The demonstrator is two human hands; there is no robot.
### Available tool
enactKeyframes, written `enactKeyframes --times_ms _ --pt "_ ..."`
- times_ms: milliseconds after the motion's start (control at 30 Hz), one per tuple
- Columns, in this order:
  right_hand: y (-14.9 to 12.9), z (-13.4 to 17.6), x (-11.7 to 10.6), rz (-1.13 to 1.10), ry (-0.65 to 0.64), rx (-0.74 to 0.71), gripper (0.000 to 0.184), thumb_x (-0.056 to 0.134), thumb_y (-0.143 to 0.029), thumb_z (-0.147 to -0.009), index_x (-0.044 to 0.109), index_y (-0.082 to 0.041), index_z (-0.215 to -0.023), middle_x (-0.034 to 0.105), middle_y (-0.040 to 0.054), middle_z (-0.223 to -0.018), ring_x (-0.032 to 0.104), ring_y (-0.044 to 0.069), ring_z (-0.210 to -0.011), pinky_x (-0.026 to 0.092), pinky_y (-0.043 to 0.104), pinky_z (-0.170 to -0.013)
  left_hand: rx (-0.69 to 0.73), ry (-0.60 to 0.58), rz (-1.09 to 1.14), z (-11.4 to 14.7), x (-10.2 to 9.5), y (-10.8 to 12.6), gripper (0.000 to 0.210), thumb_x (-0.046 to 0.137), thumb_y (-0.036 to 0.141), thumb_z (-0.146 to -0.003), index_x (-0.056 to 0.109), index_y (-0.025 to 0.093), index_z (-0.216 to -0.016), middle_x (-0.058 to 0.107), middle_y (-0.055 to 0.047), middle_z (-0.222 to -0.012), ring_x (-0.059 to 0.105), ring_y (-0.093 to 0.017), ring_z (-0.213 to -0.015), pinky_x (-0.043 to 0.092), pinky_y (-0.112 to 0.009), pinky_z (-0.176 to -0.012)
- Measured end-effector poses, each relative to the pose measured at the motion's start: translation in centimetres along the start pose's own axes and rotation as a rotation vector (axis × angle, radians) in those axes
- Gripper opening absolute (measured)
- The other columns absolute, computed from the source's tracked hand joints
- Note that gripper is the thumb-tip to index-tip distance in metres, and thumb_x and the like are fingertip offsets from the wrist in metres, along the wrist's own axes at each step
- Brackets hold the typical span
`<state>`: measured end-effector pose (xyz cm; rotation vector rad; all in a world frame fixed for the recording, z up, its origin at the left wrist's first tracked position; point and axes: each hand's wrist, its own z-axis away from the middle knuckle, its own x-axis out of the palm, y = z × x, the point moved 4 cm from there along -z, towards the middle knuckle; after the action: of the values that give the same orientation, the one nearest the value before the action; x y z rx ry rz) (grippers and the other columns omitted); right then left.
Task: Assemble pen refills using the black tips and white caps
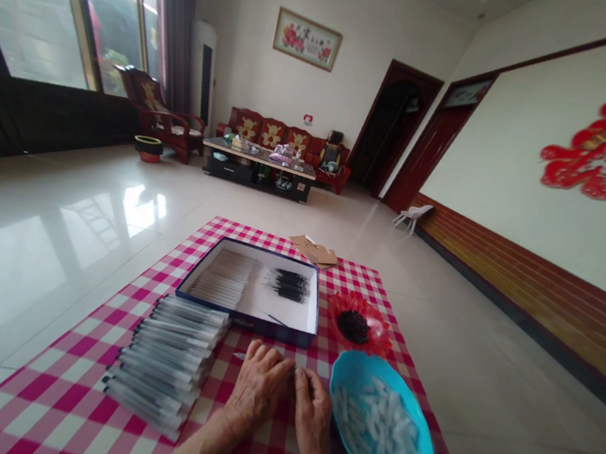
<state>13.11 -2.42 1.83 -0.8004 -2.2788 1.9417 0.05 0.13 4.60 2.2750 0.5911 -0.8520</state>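
Observation:
My left hand [258, 383] is closed around a pen [239, 356], whose pale pointed end sticks out to the left of the fingers. Close beside it, my right hand [312, 411] has thumb and fingers pinched together near the pen's other end; what sits in that pinch is hidden. Left of my hands lies a row of stacked pens [165, 361] with clear barrels and dark ends. Beyond them stands a shallow box [263, 311] holding clear tubes [223, 276] and thin black sticks [291, 285]. To the right, a blue bowl [343, 366] contains translucent white pieces [389, 424], probably pen caps.
A red flower-shaped dish [379, 326] with small black pieces [352, 326] stands behind the blue bowl. Brown cardboard [315, 251] lies at the far edge of the checked tablecloth [116, 329]. Across the room are a low table [259, 158] and a wooden sofa [271, 131].

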Motion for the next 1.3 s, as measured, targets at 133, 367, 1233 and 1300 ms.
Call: enactKeyframes --times_ms 133,367,1233,1300 --pt "-0.6 0.1 0.2 0.064 0.027 -0.037 0.042 0.047 -0.056 -0.085 0.067 -0.020 -0.076 0.071 0.0050 -0.069 0.063 0.021 -0.062 0.048 0.027 -0.060 0.001 -0.038 -0.013 -0.1 -0.1 0.1 0.020 0.044 0.016 -0.089 0.064 0.022 -0.087 0.059 -0.004 -0.079 0.049 -0.020 -0.074 0.033 -0.041 -0.084" --pt "-0.9 -0.2 0.8 0.165 0.042 -0.052 0.052 0.039 -0.065 -0.084 0.060 -0.023 -0.063 0.064 0.0052 -0.057 0.054 0.020 -0.050 0.040 0.029 -0.051 -0.005 -0.060 0.009 0.0 0.0 -0.1 0.019 0.045 0.015 -0.088 0.061 0.021 -0.080 0.057 -0.003 -0.075 0.048 -0.019 -0.072 0.034 -0.038 -0.078" --pt "1.0 4.0 6.2 -1.130 0.119 0.690 0.034 0.072 -0.047 -0.066 0.057 -0.017 -0.062 0.054 -0.0048 -0.051 0.047 0.007 -0.042 0.029 0.017 -0.040 -0.730 0.260 0.899 1.6 2.2 -3.7 0.050 0.061 0.052 -0.079 0.058 0.018 -0.115 0.066 0.000 -0.076 0.060 -0.015 -0.058 0.046 -0.023 -0.050" --pt "0.8 4.3 6.9 -1.081 0.046 0.670 0.038 0.070 -0.052 -0.069 0.060 -0.016 -0.065 0.052 -0.0047 -0.050 0.044 0.006 -0.040 0.024 0.016 -0.038 -0.817 0.220 1.107 1.5 2.7 -4.0 0.060 0.066 0.055 -0.073 0.057 0.017 -0.118 0.065 0.002 -0.070 0.055 -0.011 -0.048 0.041 -0.019 -0.042"
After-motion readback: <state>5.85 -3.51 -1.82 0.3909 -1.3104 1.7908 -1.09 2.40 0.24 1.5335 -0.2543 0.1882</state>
